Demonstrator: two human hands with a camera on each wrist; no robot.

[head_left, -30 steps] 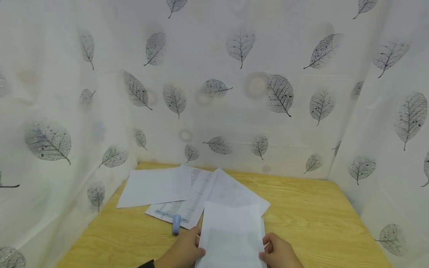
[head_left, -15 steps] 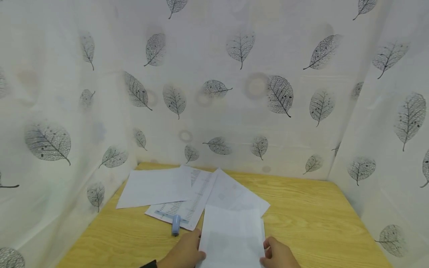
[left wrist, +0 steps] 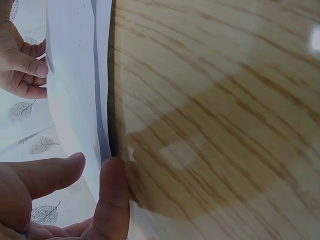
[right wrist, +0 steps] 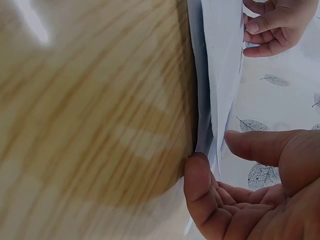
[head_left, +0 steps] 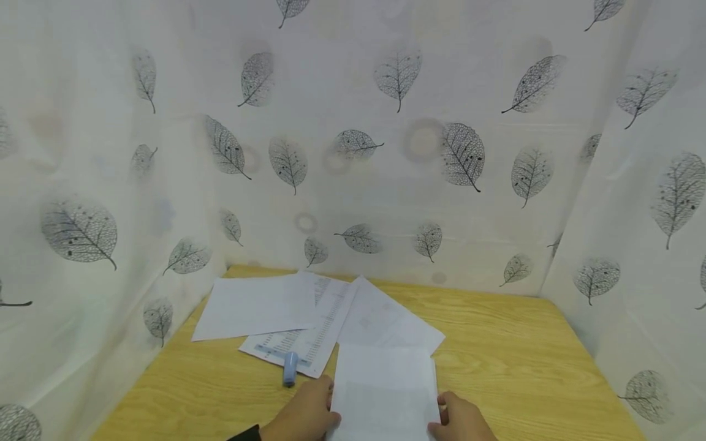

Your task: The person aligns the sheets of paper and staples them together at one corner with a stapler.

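Hands at near table edge: left hand [head_left: 305, 416] and right hand [head_left: 462, 421] each pinch a side of the paper stack [head_left: 384, 392], thumb on top, fingers curled beneath, stack partly lifted off the wooden table [head_left: 513, 349]. Just left of the stack, a small blue stapler [head_left: 289, 369] rests on a printed sheet [head_left: 309, 334]. Further back lie 2 more loose sheets [head_left: 256, 306], overlapping, with leaf-pattern curtain [head_left: 386, 153] behind.

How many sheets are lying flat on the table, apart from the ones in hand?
3: a blank sheet far left, a printed sheet under the blue stapler, and another sheet at the middle. More may lie hidden beneath.
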